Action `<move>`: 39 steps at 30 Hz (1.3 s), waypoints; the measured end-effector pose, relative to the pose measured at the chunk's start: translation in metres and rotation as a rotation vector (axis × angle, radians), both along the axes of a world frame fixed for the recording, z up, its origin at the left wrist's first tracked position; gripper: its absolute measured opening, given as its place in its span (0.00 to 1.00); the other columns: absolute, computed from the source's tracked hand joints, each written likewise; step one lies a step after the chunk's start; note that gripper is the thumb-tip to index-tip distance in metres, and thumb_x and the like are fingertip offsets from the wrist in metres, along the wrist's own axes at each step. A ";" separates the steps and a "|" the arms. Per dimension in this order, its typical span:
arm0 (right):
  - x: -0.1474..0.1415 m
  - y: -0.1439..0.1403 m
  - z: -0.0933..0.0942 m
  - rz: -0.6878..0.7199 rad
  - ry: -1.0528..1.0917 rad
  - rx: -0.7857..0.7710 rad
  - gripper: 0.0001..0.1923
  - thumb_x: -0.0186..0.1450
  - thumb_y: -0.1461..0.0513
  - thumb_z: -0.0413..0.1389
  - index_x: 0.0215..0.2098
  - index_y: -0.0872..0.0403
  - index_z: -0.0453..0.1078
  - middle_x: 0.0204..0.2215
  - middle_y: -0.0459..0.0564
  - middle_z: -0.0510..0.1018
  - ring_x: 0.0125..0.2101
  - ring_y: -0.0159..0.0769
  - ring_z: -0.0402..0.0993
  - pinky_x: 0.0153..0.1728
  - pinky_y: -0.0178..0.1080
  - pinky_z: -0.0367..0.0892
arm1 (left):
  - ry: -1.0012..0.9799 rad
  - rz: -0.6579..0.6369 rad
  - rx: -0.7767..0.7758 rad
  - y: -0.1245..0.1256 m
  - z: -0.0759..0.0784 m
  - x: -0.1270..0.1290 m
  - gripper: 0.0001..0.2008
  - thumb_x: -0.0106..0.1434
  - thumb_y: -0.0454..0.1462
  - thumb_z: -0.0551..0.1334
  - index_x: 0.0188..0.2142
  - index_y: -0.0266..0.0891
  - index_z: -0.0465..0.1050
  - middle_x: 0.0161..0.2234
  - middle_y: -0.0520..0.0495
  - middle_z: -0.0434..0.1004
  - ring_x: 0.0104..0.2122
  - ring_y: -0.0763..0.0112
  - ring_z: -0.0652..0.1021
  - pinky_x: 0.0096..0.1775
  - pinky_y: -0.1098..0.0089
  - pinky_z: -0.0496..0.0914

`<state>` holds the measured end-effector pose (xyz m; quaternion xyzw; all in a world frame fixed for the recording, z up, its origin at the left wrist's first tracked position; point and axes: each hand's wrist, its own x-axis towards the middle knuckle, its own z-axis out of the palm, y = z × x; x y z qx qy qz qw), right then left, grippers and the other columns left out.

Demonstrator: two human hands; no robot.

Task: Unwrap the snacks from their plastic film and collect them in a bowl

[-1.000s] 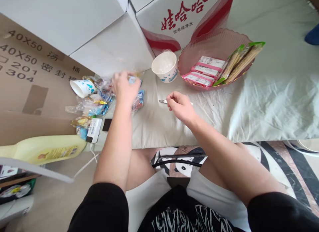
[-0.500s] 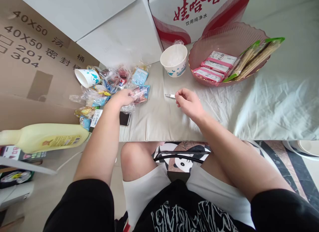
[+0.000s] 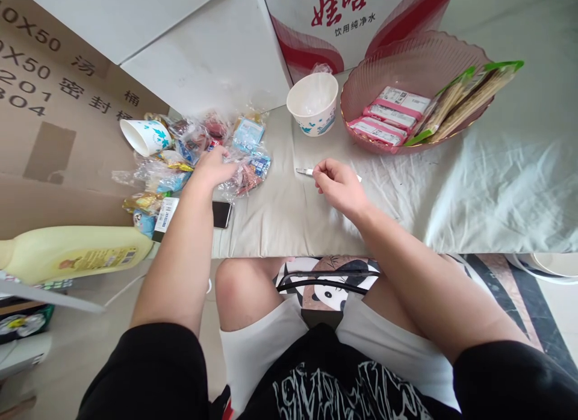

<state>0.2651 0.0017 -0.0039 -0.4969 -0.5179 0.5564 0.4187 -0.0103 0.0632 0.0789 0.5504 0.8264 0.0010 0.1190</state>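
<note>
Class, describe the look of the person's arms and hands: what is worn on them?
The left sleeve and right sleeve are plain black and short. Below them, the left forearm and right forearm are bare. The left hand and right hand are gloveless; no watch or bracelet shows.

Head camera: I am wearing it, and it is looking forward and down.
Cloth-covered surface (image 3: pixel 280 230): its near edge is crossing below mid-view.
Black shirt (image 3: pixel 325 366): it is sitting nearest the lens, my left hand (image 3: pixel 215 166) and right hand (image 3: pixel 339 186) showing farther off.
</note>
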 end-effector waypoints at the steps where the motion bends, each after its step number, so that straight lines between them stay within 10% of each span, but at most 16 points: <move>1: 0.000 0.000 0.000 0.002 -0.002 0.001 0.04 0.63 0.60 0.52 0.30 0.51 0.66 0.23 0.42 0.72 0.26 0.33 0.68 0.30 0.38 0.60 | -0.057 0.037 -0.051 -0.002 -0.004 -0.003 0.24 0.51 0.43 0.71 0.47 0.44 0.71 0.46 0.38 0.77 0.52 0.40 0.77 0.53 0.47 0.70; 8: -0.005 0.001 -0.001 0.016 -0.039 0.021 0.04 0.63 0.60 0.52 0.30 0.51 0.66 0.22 0.42 0.71 0.26 0.33 0.67 0.31 0.38 0.60 | -0.384 -0.016 -0.040 -0.014 -0.020 -0.002 0.28 0.47 0.37 0.71 0.49 0.41 0.72 0.44 0.45 0.80 0.47 0.55 0.80 0.48 0.63 0.73; 15: -0.005 0.001 0.001 0.014 -0.058 0.019 0.04 0.63 0.61 0.52 0.30 0.51 0.66 0.22 0.42 0.72 0.27 0.33 0.67 0.31 0.38 0.60 | -0.490 -0.154 0.113 -0.014 -0.022 0.009 0.24 0.47 0.37 0.71 0.46 0.42 0.72 0.43 0.49 0.79 0.47 0.58 0.78 0.48 0.64 0.73; 27: -0.009 0.005 -0.002 0.003 -0.076 0.018 0.02 0.62 0.62 0.52 0.32 0.51 0.66 0.25 0.43 0.73 0.27 0.34 0.69 0.33 0.39 0.62 | -1.062 -0.069 -0.053 -0.024 -0.026 0.038 0.30 0.38 0.37 0.75 0.42 0.42 0.71 0.40 0.48 0.80 0.45 0.55 0.82 0.43 0.61 0.75; 33: -0.014 0.003 0.002 0.011 0.211 -0.040 0.19 0.62 0.55 0.60 0.49 0.50 0.66 0.47 0.49 0.78 0.41 0.36 0.76 0.41 0.39 0.72 | -1.226 -0.149 -0.034 -0.038 -0.013 0.054 0.34 0.36 0.41 0.77 0.44 0.44 0.70 0.50 0.45 0.80 0.49 0.49 0.81 0.46 0.56 0.77; 39: -0.018 -0.008 0.011 0.252 0.446 -0.204 0.23 0.60 0.48 0.64 0.48 0.50 0.69 0.43 0.50 0.79 0.44 0.42 0.77 0.40 0.43 0.77 | -1.114 -0.316 0.044 -0.050 -0.034 0.086 0.23 0.52 0.44 0.72 0.46 0.44 0.70 0.48 0.47 0.79 0.51 0.56 0.80 0.52 0.58 0.75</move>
